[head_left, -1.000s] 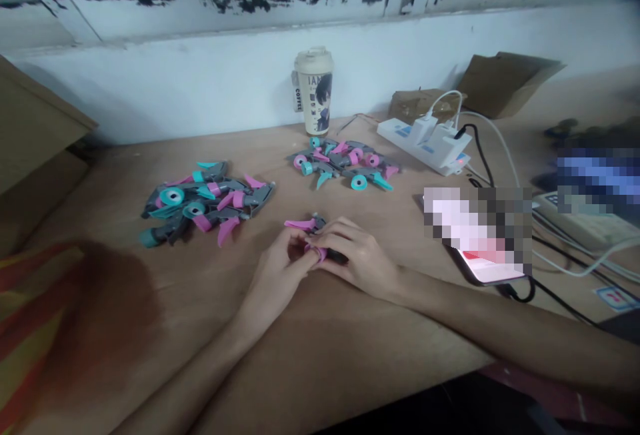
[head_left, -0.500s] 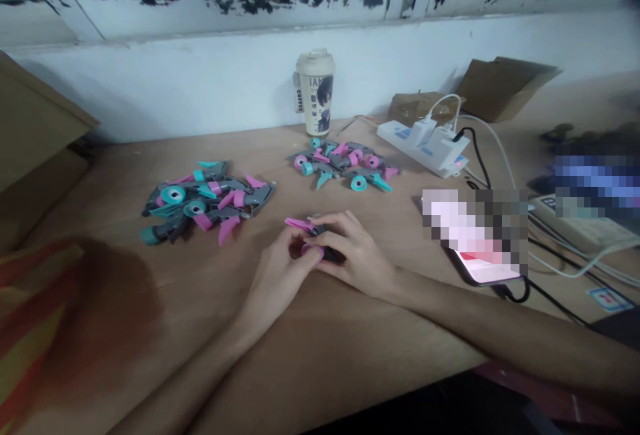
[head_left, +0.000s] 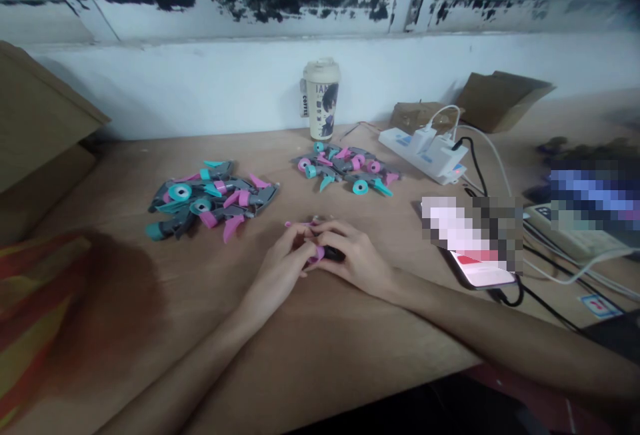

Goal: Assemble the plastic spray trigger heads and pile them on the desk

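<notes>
Both of my hands are together over the middle of the table (head_left: 225, 355). Between them is a dark grey and pink trigger spray head (head_left: 318, 255), largely covered by fingers. My left hand (head_left: 280, 261) pinches its pink collar with thumb and fingers. My right hand (head_left: 360, 258) curls around the dark body from the other side. Beyond my left hand lies a pile of grey spray heads (head_left: 215, 198) with pink and teal triggers and collars. A second, similar pile (head_left: 345, 167) lies farther back, beyond my right hand.
A lidded coffee cup (head_left: 323, 101) stands by the wall. On the right are a white power strip (head_left: 425, 155) with plugs and cables, a charging phone (head_left: 483, 271) and a cardboard box (head_left: 503, 98). Cardboard (head_left: 40, 101) stands at left, near a blurred red-yellow thing (head_left: 35, 328).
My fingers have shifted on the spray head, and its pink trigger now shows less, while the pink collar shows more. The view has tilted slightly; the piles have not been disturbed.
</notes>
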The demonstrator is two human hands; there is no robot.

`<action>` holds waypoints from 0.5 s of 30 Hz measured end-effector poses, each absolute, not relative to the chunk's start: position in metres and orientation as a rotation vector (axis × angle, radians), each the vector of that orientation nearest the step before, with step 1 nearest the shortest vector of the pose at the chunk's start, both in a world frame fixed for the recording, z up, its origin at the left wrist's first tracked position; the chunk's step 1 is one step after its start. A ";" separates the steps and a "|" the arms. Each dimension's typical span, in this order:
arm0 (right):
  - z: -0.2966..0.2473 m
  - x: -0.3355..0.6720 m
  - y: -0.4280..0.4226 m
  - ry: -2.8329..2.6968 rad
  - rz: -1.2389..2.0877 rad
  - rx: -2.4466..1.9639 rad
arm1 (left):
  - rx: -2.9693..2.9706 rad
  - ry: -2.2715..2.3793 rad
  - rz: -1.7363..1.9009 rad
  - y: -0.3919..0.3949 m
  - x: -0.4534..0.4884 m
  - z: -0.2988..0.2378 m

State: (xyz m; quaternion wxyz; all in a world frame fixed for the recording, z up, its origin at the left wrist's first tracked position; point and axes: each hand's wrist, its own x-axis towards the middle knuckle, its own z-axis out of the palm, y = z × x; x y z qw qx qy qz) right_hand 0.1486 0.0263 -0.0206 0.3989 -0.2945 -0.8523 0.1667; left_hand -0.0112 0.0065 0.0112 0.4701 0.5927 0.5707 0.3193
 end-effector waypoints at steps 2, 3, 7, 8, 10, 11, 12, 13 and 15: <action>-0.021 0.148 0.026 -2.162 0.402 -0.760 | 1.447 1.374 0.770 0.008 -0.012 0.012; -0.021 0.149 0.027 -2.161 0.382 -0.768 | 1.446 1.362 0.762 0.008 -0.013 0.012; -0.024 0.149 0.027 -2.154 0.271 -0.781 | 1.449 1.350 0.762 0.009 -0.012 0.011; -0.024 0.150 0.027 -2.157 0.249 -0.785 | 1.451 1.357 0.767 0.009 -0.012 0.011; -0.025 0.150 0.027 -2.174 0.219 -0.802 | 1.449 1.371 0.771 0.008 -0.011 0.012; -0.025 0.150 0.026 -2.184 0.207 -0.810 | 1.447 1.376 0.773 0.008 -0.011 0.013; -0.024 0.150 0.026 -2.198 0.197 -0.818 | 1.444 1.382 0.776 0.007 -0.010 0.014; -0.024 0.151 0.025 -2.210 0.185 -0.824 | 1.438 1.388 0.777 0.007 -0.010 0.015; -0.022 0.151 0.024 -2.222 0.158 -0.831 | 1.421 1.403 0.772 0.006 -0.009 0.017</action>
